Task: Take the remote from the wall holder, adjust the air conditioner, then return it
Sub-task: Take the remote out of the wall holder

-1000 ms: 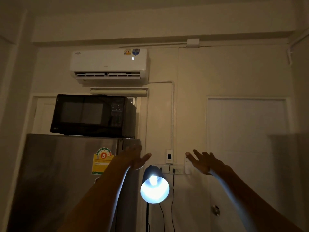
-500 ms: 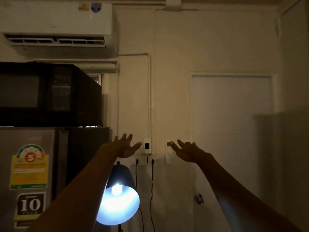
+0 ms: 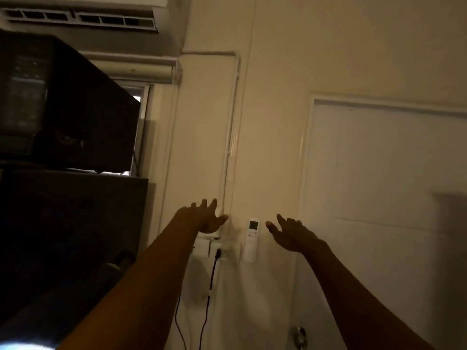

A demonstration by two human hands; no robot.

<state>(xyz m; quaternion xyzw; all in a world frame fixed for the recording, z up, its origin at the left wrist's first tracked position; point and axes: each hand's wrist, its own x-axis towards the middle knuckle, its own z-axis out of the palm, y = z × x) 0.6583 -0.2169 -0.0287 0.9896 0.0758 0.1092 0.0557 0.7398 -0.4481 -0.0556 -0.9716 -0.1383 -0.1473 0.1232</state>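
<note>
A white remote [image 3: 251,237] with a small dark screen stands upright in its holder on the cream wall, between my two raised hands. My left hand [image 3: 206,218] is open, fingers spread, just left of the remote and over a wall switch box. My right hand [image 3: 290,233] is open too, palm turned inward, a short gap to the remote's right. Neither hand touches the remote. The white air conditioner [image 3: 83,16] hangs at the top left, its vent slats showing.
A black microwave [image 3: 63,102] sits on a dark fridge [image 3: 73,223] at left. Wall sockets [image 3: 214,248] with black cables [image 3: 209,299] hang below my left hand. A white door [image 3: 384,198] with a knob [image 3: 299,335] fills the right. A lit lamp [image 3: 22,346] glows bottom left.
The view has closed in on the wall and shifted right. Both hands stay open and now flank the remote closely. The lamp has slid to the bottom left corner.
</note>
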